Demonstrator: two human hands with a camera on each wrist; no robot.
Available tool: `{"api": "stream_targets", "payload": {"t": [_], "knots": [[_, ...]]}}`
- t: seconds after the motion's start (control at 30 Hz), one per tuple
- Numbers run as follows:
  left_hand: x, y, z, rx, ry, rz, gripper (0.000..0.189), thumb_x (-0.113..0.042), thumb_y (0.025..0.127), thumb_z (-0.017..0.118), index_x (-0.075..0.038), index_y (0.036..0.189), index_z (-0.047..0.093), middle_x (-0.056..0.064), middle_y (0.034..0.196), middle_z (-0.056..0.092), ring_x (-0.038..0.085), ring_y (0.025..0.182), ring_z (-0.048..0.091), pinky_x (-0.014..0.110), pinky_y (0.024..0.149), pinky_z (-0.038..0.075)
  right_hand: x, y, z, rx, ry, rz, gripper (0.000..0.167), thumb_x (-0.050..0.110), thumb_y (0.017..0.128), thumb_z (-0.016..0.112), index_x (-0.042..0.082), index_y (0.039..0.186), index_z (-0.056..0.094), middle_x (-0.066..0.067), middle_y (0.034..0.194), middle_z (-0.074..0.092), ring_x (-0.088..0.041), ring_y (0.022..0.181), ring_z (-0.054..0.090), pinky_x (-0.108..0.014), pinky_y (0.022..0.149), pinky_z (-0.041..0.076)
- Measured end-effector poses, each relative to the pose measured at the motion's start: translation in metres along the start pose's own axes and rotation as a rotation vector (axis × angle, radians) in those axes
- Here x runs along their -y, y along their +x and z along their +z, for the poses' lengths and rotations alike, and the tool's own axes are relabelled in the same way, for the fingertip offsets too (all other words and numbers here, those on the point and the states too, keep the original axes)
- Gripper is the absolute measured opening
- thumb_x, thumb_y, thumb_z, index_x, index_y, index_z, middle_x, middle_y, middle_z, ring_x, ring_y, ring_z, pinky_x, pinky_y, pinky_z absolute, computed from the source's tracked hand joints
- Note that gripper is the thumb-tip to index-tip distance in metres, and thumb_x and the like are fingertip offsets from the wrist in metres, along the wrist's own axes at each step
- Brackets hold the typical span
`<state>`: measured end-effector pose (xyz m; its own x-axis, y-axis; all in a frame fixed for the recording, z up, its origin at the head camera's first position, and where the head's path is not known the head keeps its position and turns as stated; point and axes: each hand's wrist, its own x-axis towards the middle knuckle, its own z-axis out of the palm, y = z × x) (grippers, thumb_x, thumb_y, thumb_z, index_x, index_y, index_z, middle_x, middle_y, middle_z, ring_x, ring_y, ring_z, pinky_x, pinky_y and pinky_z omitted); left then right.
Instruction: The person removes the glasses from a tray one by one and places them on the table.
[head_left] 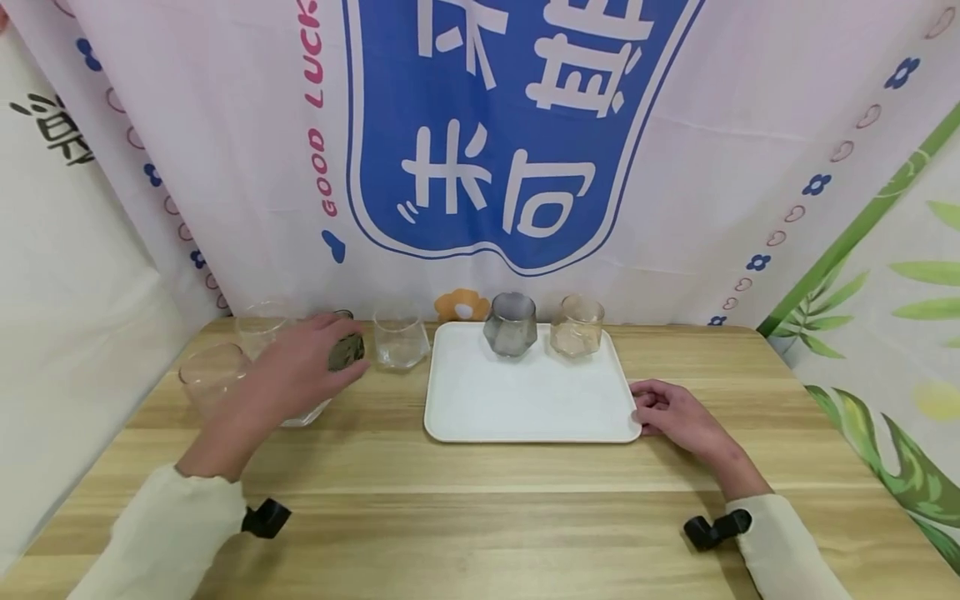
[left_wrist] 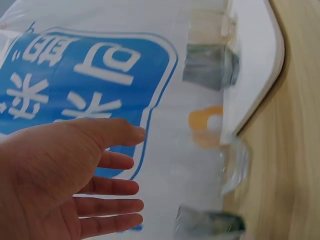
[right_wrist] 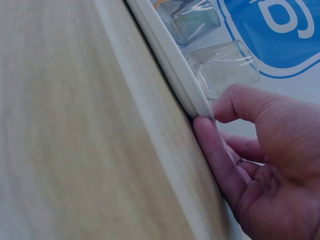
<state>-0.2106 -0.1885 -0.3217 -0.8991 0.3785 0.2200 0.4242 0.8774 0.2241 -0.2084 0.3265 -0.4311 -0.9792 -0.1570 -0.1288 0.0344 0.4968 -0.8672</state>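
Observation:
My left hand [head_left: 288, 367] hovers over the glasses at the table's left, its fingers extended and holding nothing in the left wrist view. Just past its fingertips stands a dark glass [head_left: 347, 353], partly hidden by the hand. To the right of that is a clear glass [head_left: 400, 343]. My right hand [head_left: 678, 421] pinches the right edge of a white tray [head_left: 525, 408] between thumb and index finger [right_wrist: 212, 145]. Toward the tray's back stand a grey faceted glass [head_left: 512, 327] and an amber one [head_left: 577, 329].
Around the left forearm stand a pinkish glass [head_left: 212, 371] and another clear glass [head_left: 261, 325]. Under the left hand a glass base [head_left: 311, 414] shows, the rest covered. A printed cloth [head_left: 660, 233] hangs along the wooden table's [head_left: 480, 517] back edge.

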Motion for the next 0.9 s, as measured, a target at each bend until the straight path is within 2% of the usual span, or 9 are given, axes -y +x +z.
{"api": "stream_targets", "payload": {"t": [0.13, 0.33, 0.5, 0.7, 0.9], "knots": [[-0.016, 0.014, 0.015, -0.042, -0.065, 0.059, 0.044, -0.027, 0.095, 0.073, 0.0, 0.129, 0.066, 0.019, 0.126, 0.065, 0.038, 0.111, 0.062, 0.056, 0.095, 0.051, 0.0, 0.0, 0.0, -0.008, -0.013, 0.0, 0.05, 0.006, 0.098, 0.067, -0.011, 0.141, 0.049, -0.016, 0.107, 0.056, -0.022, 0.093, 0.06, -0.031, 0.074, 0.059], [-0.04, 0.038, 0.043, -0.048, -0.139, 0.11, 0.046, -0.027, 0.095, 0.074, -0.002, 0.132, 0.064, 0.018, 0.128, 0.063, 0.034, 0.11, 0.064, 0.051, 0.091, 0.054, -0.002, 0.0, 0.0, -0.004, 0.012, 0.001, 0.051, 0.006, 0.098, 0.068, -0.012, 0.141, 0.048, -0.015, 0.107, 0.056, -0.022, 0.094, 0.06, -0.032, 0.074, 0.059], [-0.061, 0.059, 0.063, -0.03, -0.192, 0.048, 0.056, -0.033, 0.095, 0.075, -0.007, 0.141, 0.056, 0.016, 0.136, 0.057, 0.032, 0.112, 0.062, 0.048, 0.092, 0.055, -0.002, 0.0, 0.0, -0.003, 0.019, -0.003, 0.051, 0.007, 0.098, 0.068, -0.011, 0.141, 0.049, -0.016, 0.106, 0.057, -0.022, 0.093, 0.061, -0.032, 0.073, 0.059], [-0.078, 0.085, 0.089, -0.059, -0.273, 0.005, 0.065, -0.034, 0.094, 0.075, -0.009, 0.149, 0.05, 0.015, 0.146, 0.052, 0.034, 0.124, 0.057, 0.051, 0.101, 0.049, -0.004, 0.002, -0.002, -0.002, 0.009, -0.003, 0.048, 0.007, 0.098, 0.068, -0.01, 0.139, 0.051, -0.016, 0.104, 0.056, -0.021, 0.092, 0.061, -0.031, 0.074, 0.059], [-0.092, 0.106, 0.111, -0.05, -0.356, -0.043, 0.075, -0.036, 0.093, 0.076, -0.009, 0.155, 0.043, 0.015, 0.151, 0.045, 0.033, 0.13, 0.052, 0.05, 0.106, 0.046, -0.004, 0.002, -0.002, 0.0, 0.013, 0.002, 0.047, 0.006, 0.098, 0.067, -0.01, 0.139, 0.051, -0.016, 0.103, 0.056, -0.024, 0.092, 0.061, -0.032, 0.074, 0.06]]}}
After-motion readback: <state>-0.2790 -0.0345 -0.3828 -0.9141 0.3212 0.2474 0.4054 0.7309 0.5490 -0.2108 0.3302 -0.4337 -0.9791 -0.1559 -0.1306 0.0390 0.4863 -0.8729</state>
